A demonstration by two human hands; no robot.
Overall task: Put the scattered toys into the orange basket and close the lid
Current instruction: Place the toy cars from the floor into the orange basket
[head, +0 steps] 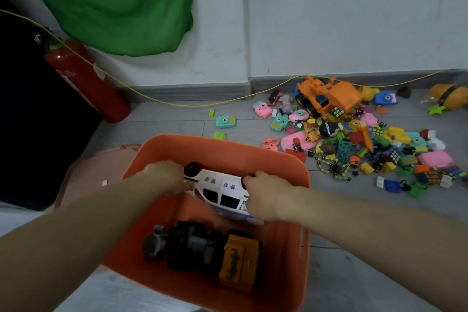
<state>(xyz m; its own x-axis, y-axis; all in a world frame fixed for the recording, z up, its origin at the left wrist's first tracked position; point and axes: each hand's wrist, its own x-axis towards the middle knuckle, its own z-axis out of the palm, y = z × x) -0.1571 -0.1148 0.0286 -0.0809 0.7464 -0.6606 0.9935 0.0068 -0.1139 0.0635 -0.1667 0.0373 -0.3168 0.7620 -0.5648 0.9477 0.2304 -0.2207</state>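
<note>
We held a white toy van (pixel 220 191) w/ both hands over the orange basket (pixel 302 186); left hand (pixel 169 177) gripped its front end, fingers curled round the nose by a black wheel; right hand (pixel 266 196) gripped the rear end, fingers wrapped over the far edge, thumb side toward us; both grips closed firmly on the van, nothing else in either hand. We judged two hands were used because the van was long & bulky, approx. half the basket's width; it was turned on its side, wheels facing away from us, prob. so it would fit beside what was already in there.

The van sat inside the basket's rim, in the far half, not yet released; whether it touched the bottom, we couldn't tell. It was white w/ black windows, a blue stripe low on the body & small blue lettering, too blurred to read. Near us in the basket lay a dark truck (pixel 200 253) w/ a yellow back.

A pinkish lid (pixel 83 172) lay on the floor left of the basket, so basket open. A big pile of toys (pixel 354 134) was still on the floor to the right, by the wall; most of the job remained, in our view.
</note>
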